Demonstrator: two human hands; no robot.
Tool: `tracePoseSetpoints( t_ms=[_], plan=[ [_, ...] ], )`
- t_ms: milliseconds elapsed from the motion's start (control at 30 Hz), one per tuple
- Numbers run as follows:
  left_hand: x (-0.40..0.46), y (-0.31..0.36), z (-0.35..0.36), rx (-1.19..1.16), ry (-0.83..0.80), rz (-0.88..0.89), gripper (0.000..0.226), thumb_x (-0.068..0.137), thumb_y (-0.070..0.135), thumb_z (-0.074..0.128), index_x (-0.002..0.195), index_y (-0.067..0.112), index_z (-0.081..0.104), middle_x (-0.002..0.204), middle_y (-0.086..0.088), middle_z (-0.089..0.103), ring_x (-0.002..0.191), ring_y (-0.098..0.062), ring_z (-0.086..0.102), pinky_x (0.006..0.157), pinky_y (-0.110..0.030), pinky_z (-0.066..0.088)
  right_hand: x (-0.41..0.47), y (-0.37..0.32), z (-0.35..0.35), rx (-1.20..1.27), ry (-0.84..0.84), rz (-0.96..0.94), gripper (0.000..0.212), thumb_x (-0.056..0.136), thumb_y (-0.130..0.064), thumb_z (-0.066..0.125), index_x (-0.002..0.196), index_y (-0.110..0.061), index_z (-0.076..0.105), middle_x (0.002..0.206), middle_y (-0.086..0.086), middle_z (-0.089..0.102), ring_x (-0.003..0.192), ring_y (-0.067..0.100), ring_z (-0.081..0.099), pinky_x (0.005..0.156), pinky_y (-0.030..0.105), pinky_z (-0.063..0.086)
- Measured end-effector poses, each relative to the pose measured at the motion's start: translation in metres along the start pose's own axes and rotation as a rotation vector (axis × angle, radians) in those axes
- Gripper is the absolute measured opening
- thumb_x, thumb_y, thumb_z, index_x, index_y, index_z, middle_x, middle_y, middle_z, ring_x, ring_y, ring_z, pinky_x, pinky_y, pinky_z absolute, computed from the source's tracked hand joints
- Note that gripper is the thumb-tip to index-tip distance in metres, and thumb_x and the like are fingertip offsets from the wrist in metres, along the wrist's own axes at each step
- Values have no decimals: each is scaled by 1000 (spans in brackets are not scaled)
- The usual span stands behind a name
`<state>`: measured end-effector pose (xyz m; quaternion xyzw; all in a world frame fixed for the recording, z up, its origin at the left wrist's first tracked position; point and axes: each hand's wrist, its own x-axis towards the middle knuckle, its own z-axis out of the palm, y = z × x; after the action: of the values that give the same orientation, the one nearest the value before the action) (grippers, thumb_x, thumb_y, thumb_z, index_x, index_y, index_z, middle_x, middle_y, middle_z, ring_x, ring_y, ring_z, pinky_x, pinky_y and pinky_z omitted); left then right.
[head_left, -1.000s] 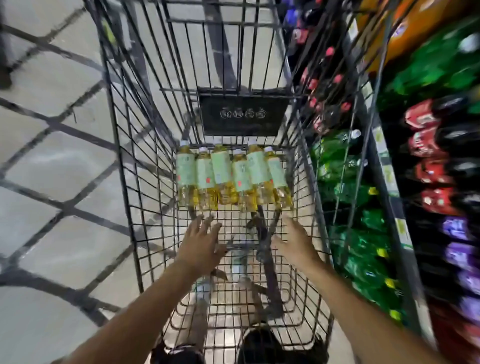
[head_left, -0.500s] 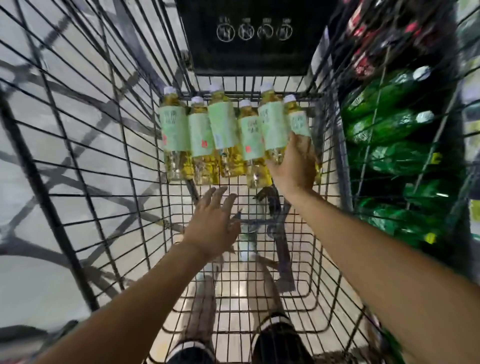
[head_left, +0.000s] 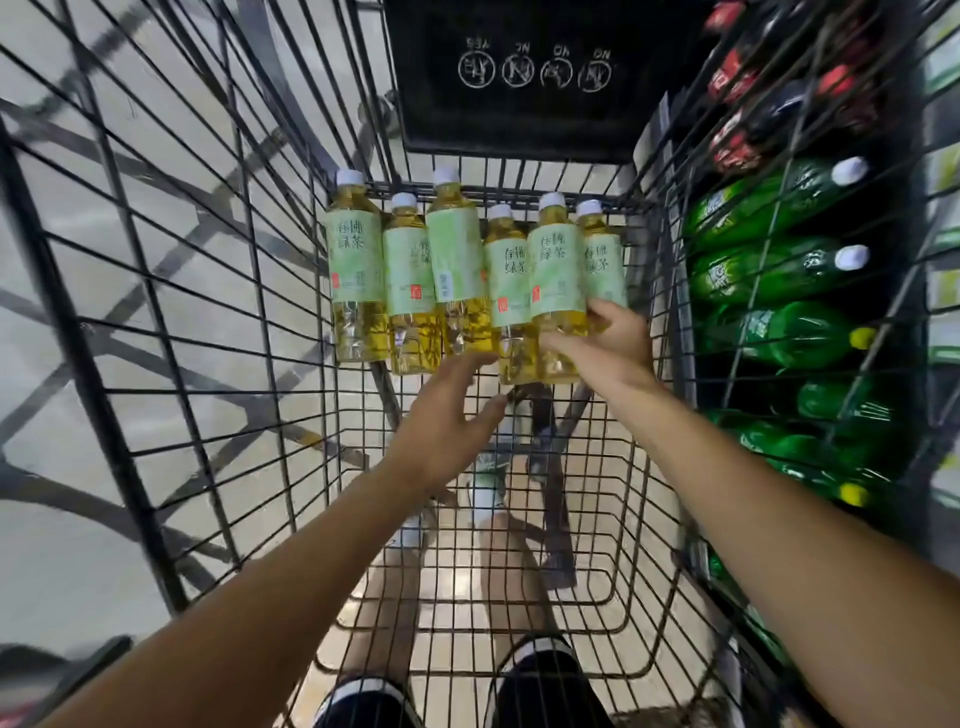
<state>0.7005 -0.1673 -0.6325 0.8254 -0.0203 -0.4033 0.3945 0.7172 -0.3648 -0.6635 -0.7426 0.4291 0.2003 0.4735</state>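
I see 6 clear plastic bottles of yellow tea with pale green labels (head_left: 452, 249) lying side by side on the floor of the black wire shopping cart (head_left: 156, 364), with their caps toward its far wall. The right hand (head_left: 608, 348) is clamped on the 5th bottle from the left (head_left: 553, 270), with the thumb across its lower front. The left hand (head_left: 447, 426) is spread with straight fingers, the tips at the base of the 3rd bottle. I cannot tell if they touch it. Green soda bottles (head_left: 779, 270) lie on the shelf at the right.
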Motion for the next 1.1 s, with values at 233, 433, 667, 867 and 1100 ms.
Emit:
tracePoseSetpoints(
  t_ms=[233,433,667,867,1100],
  plan=[
    [27,31,5,-803,-35,-399,47,100,40,60,137,11,55,121,-7,71,100,-21,72,68,-24,59,-54,6,-11,368,-266,163,55,77,-9,84,128,-17,66,104,-7,77,95,11,74,86,35,61],
    [18,23,-3,-756,-61,-417,48,90,28,75,134,18,57,116,-7,75,92,-15,77,79,-36,62,-82,17,-4,195,-393,110,73,72,-14,90,135,-23,56,120,-6,68,103,5,68,86,30,60],
    [-3,5,-8,-798,48,-428,54,86,31,77,135,16,59,114,-10,75,98,-25,76,87,-49,61,-31,6,-9,9,45,-136,47,91,-27,73,134,-17,58,129,-2,57,105,13,61,77,16,49],
    [-18,-7,-12,-759,50,-397,58,79,42,82,131,25,62,120,-10,72,104,-25,74,92,-50,59,49,0,-9,-218,133,-80,50,96,-28,63,141,-12,45,134,9,51,119,26,56,86,32,50],
    [-21,-10,-13,-699,44,-366,57,78,43,78,130,28,61,116,-7,71,99,-24,75,91,-49,60,76,16,-1,-414,102,-13,51,94,-45,65,126,-9,51,121,10,65,96,27,68,63,29,47]
  ],
)
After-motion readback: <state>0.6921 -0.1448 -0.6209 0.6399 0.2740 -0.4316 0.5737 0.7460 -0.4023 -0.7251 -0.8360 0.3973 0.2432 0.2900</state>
